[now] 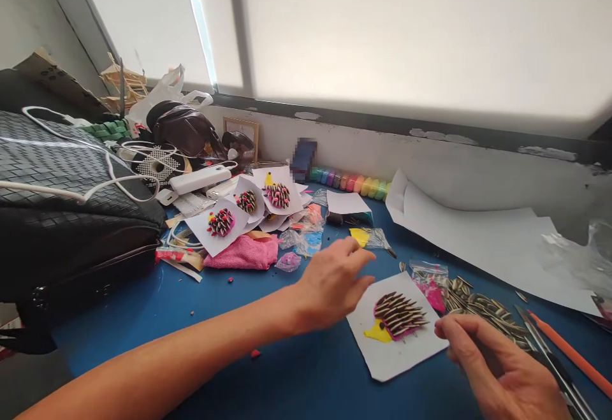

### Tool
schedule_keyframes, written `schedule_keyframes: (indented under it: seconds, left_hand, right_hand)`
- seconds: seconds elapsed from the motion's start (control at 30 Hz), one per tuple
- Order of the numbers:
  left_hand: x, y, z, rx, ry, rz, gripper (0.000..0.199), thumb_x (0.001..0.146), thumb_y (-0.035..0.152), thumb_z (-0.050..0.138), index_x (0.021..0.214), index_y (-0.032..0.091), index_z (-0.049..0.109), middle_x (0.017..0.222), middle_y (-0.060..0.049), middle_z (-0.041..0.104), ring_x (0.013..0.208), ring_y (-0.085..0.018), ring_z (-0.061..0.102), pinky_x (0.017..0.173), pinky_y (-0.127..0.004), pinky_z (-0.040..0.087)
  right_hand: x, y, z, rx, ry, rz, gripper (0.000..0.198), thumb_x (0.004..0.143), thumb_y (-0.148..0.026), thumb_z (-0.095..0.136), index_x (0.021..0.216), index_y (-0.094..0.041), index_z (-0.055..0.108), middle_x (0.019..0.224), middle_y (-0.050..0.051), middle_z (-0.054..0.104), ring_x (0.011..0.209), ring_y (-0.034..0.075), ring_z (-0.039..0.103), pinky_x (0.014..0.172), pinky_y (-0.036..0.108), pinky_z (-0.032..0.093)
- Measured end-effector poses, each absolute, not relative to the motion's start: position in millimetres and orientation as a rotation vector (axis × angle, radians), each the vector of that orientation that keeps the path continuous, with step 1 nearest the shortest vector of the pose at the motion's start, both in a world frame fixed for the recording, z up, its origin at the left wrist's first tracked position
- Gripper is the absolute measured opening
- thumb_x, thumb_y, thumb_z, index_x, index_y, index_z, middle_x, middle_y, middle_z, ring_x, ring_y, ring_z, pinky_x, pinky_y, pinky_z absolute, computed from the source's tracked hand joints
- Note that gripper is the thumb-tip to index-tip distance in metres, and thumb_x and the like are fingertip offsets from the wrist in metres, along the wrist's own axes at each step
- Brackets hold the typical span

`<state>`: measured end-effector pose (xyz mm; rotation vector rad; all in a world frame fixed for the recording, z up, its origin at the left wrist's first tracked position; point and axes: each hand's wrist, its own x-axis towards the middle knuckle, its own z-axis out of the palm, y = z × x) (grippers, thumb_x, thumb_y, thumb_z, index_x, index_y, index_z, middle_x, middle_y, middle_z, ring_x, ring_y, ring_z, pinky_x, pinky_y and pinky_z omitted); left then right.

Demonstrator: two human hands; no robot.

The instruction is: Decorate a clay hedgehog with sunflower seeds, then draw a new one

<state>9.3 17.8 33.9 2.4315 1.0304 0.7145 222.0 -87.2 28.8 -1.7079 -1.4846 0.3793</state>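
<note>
A hedgehog picture (400, 315) lies on a square white card (382, 362): a yellow clay snout, a dark eye, and a magenta clay body stuck full of striped sunflower seeds. Above the card's upper left edge hovers my left hand (335, 283), thumb and forefinger apart with nothing visible between them. At the card's right edge, my right hand (502, 366) has thumb and forefinger pinched together. Whatever is in that pinch is too small to make out. Loose sunflower seeds (492, 311) are heaped just beyond my right hand, beside a small plastic bag with magenta clay (434, 296).
Several seed hedgehog cards (220, 224) rest by a pink cloth (243, 252) at left. Scissors (557, 366) and an orange stick (574, 353) lie far right. Clay pots (354, 183) line the wall. A black woven bag (71, 203) fills the left side.
</note>
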Motion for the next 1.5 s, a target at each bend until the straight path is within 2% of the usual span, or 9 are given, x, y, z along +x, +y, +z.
schedule_keyframes:
  seconds: [0.13, 0.4, 0.57, 0.7, 0.77, 0.93, 1.1, 1.37, 1.5]
  left_hand:
    - [9, 48, 18, 2.471, 1.122, 0.560, 0.028, 0.084, 0.020, 0.063, 0.111, 0.013, 0.063, 0.106, -0.012, 0.062, 0.102, -0.026, 0.057, 0.092, -0.043, 0.048]
    - [8, 60, 12, 2.060, 1.022, 0.913, 0.037, 0.079, 0.005, 0.054, 0.115, 0.014, 0.061, 0.098, -0.005, 0.058, 0.083, -0.013, 0.056, 0.081, -0.030, 0.050]
    - [15, 42, 30, 1.368, 0.512, 0.655, 0.046, 0.075, 0.016, 0.071, 0.120, 0.015, 0.059, 0.089, 0.000, 0.055, 0.070, -0.009, 0.060, 0.071, -0.027, 0.051]
    - [22, 23, 33, 1.265, 0.360, 0.499, 0.049, 0.070, 0.021, 0.080, 0.115, 0.015, 0.061, 0.086, -0.001, 0.060, 0.072, -0.011, 0.063, 0.071, -0.028, 0.051]
    - [24, 16, 33, 1.241, 0.331, 0.445, 0.045, 0.070, 0.017, 0.080, 0.111, 0.014, 0.062, 0.082, 0.000, 0.061, 0.072, -0.010, 0.063, 0.071, -0.026, 0.050]
    - [21, 14, 31, 1.233, 0.372, 0.430, 0.036, 0.067, 0.011, 0.077, 0.100, 0.012, 0.063, 0.086, -0.002, 0.066, 0.077, -0.011, 0.062, 0.074, -0.027, 0.048]
    - [15, 19, 31, 1.314, 0.484, 0.486, 0.028, 0.072, 0.014, 0.072, 0.099, 0.012, 0.065, 0.072, 0.000, 0.062, 0.067, -0.010, 0.058, 0.065, -0.023, 0.046]
    - [10, 20, 42, 1.428, 0.560, 0.444, 0.026, 0.077, 0.028, 0.070, 0.095, 0.010, 0.070, 0.079, -0.005, 0.067, 0.068, -0.012, 0.056, 0.063, -0.025, 0.045]
    - [7, 30, 34, 1.677, 0.755, 0.689, 0.021, 0.082, 0.028, 0.062, 0.094, 0.013, 0.070, 0.084, -0.004, 0.065, 0.072, -0.012, 0.054, 0.066, -0.024, 0.044]
  right_hand:
    - [224, -82, 29, -1.644, -1.113, 0.681, 0.033, 0.070, -0.055, 0.072, 0.066, -0.023, 0.069, 0.063, 0.003, 0.071, 0.046, 0.018, 0.063, 0.039, 0.025, 0.055]
    - [226, -75, 33, -1.587, -0.649, 0.878, 0.046, 0.045, -0.049, 0.089, 0.075, -0.018, 0.073, 0.067, 0.002, 0.068, 0.049, 0.011, 0.056, 0.043, 0.022, 0.050]
    - [231, -76, 32, -1.601, -0.737, 0.837, 0.046, 0.052, -0.059, 0.084, 0.071, -0.018, 0.075, 0.073, 0.005, 0.069, 0.058, 0.014, 0.060, 0.046, 0.022, 0.052]
    - [217, -81, 36, -1.519, -0.899, 0.940, 0.039, 0.063, -0.056, 0.081, 0.068, -0.019, 0.070, 0.101, 0.008, 0.074, 0.081, 0.021, 0.070, 0.067, 0.027, 0.060]
    - [210, -83, 39, -1.484, -1.004, 1.036, 0.034, 0.069, -0.053, 0.078, 0.071, -0.020, 0.069, 0.092, 0.005, 0.073, 0.079, 0.020, 0.071, 0.073, 0.030, 0.060]
    - [201, -88, 45, -1.532, -1.171, 0.984, 0.032, 0.071, -0.052, 0.076, 0.068, -0.021, 0.070, 0.065, 0.002, 0.068, 0.062, 0.017, 0.065, 0.061, 0.025, 0.057]
    - [200, -89, 46, -1.547, -1.162, 0.908, 0.030, 0.068, -0.051, 0.078, 0.067, -0.023, 0.070, 0.070, 0.003, 0.070, 0.063, 0.016, 0.066, 0.055, 0.021, 0.055]
    - [210, -92, 37, -1.552, -1.194, 0.882, 0.026, 0.075, -0.051, 0.074, 0.074, -0.025, 0.071, 0.076, 0.001, 0.070, 0.070, 0.015, 0.068, 0.066, 0.018, 0.057]
    - [207, -89, 44, -1.635, -1.057, 0.796, 0.039, 0.066, -0.062, 0.074, 0.071, -0.023, 0.070, 0.099, 0.007, 0.075, 0.072, 0.019, 0.071, 0.065, 0.023, 0.059]
